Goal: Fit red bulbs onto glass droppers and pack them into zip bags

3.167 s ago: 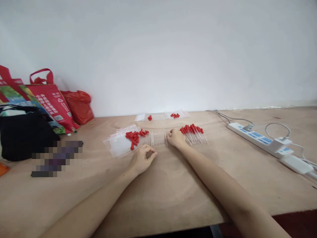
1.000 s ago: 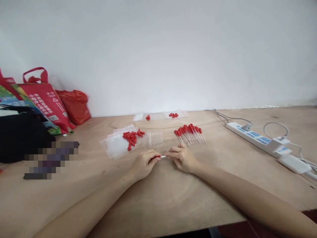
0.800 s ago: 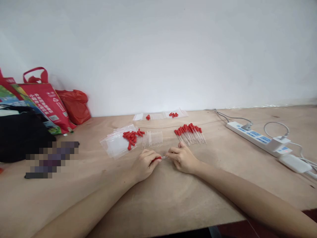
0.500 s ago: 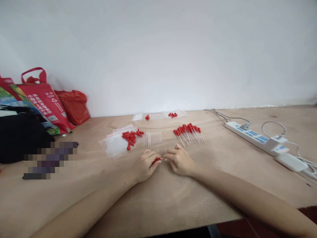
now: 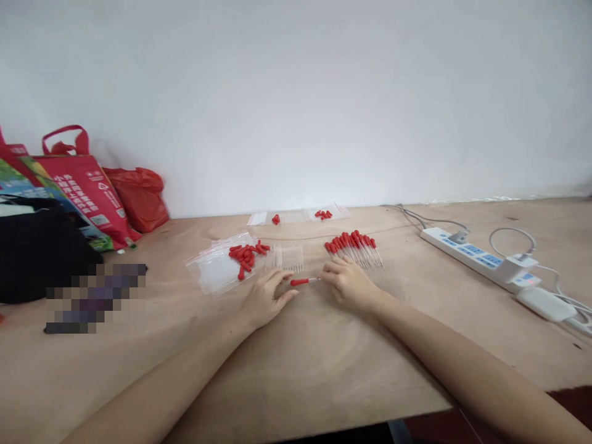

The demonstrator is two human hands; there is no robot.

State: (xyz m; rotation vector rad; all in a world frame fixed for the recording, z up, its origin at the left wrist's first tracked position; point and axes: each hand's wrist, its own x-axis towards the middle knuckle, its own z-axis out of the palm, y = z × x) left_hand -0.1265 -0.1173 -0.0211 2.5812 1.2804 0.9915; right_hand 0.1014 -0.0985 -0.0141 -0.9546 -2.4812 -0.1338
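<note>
My right hand [image 5: 345, 282] pinches the thin clear end of a dropper [image 5: 300, 282], whose red rubber bulb points left toward my other hand. My left hand [image 5: 269, 298] is empty, thumb and fingers apart, just left of that bulb. Beyond my right hand lies a row of droppers [image 5: 354, 246] with red bulbs on their clear tubes. Several bare clear tubes [image 5: 291, 259] lie side by side past my left fingers. To their left is a pile of loose red bulbs [image 5: 245, 256], partly over clear plastic zip bags [image 5: 215, 271].
Against the wall, more red bulbs [image 5: 324, 214] and clear tubes [image 5: 295, 217] lie on plastic bags. A white power strip [image 5: 476, 253] with cables and adapters runs along the right. Shopping bags [image 5: 87, 191] and a black bag [image 5: 41, 253] stand at the left, near a blurred dark object [image 5: 97, 299].
My left hand has let go of the red bulb and opened, drawing slightly left. My right hand has moved a little right and away from me with the dropper.
</note>
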